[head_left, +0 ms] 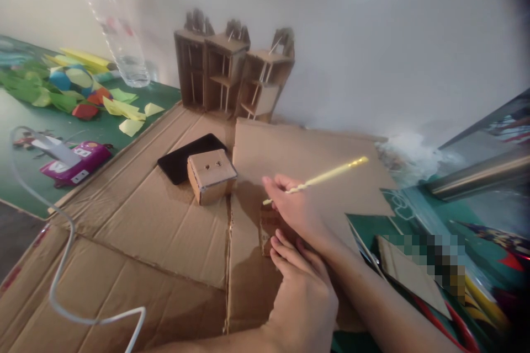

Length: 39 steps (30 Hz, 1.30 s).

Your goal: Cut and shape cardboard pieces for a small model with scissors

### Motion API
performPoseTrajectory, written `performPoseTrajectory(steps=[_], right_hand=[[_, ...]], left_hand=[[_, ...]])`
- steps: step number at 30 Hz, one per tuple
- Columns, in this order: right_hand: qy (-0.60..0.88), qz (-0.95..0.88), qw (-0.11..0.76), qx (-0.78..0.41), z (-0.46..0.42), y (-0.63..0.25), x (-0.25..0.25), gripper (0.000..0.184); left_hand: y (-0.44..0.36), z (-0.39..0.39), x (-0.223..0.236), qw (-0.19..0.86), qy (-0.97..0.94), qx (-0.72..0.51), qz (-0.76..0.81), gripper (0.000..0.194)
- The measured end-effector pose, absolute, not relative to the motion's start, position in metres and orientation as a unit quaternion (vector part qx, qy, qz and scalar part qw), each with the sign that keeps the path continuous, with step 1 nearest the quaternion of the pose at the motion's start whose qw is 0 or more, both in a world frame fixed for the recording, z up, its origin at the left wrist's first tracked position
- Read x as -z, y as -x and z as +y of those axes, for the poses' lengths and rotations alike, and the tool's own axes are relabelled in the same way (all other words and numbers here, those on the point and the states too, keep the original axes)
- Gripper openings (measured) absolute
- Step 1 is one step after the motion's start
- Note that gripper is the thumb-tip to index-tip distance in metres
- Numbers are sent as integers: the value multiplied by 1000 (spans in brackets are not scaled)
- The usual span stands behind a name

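My right hand [298,207] is closed around a yellow pencil [333,176]. The pencil slants up to the right, its lower end close to the top edge of a small brown cardboard piece [267,244]; I cannot tell whether it touches. My left hand [304,287] lies over that piece, fingers stretched out and laid flat on it. The hands hide most of the piece's right side. To the left of them, a small cardboard box [212,170] with two holes in its top stands against a black phone [178,162].
Large cardboard sheets [165,231] cover the table. Cardboard models [226,71] stand at the wall. A plastic bottle [128,55], paper scraps [132,113], a purple power strip [89,160] and white cable [62,265] lie left. Red-handled scissors [459,325] lie right.
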State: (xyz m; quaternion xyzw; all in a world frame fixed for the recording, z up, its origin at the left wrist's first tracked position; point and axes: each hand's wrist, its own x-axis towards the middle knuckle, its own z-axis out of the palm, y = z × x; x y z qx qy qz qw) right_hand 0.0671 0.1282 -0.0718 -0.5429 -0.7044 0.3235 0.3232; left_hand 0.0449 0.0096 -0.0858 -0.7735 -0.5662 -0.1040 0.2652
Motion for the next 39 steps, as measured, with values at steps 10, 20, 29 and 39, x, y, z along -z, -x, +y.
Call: performPoseTrajectory(steps=[10, 20, 29, 39], right_hand=[[539, -703, 324, -331, 124, -67, 70, 46], [538, -703, 333, -324, 125, -68, 72, 45], [539, -691, 339, -342, 123, -68, 75, 45], [520, -715, 326, -334, 121, -65, 71, 45]], left_hand=[[-50, 9, 90, 255, 758, 111, -590, 34], [-45, 9, 85, 263, 771, 102, -572, 32], [-46, 8, 87, 259, 774, 97, -570, 32], [-49, 8, 88, 264, 766, 103, -577, 35]])
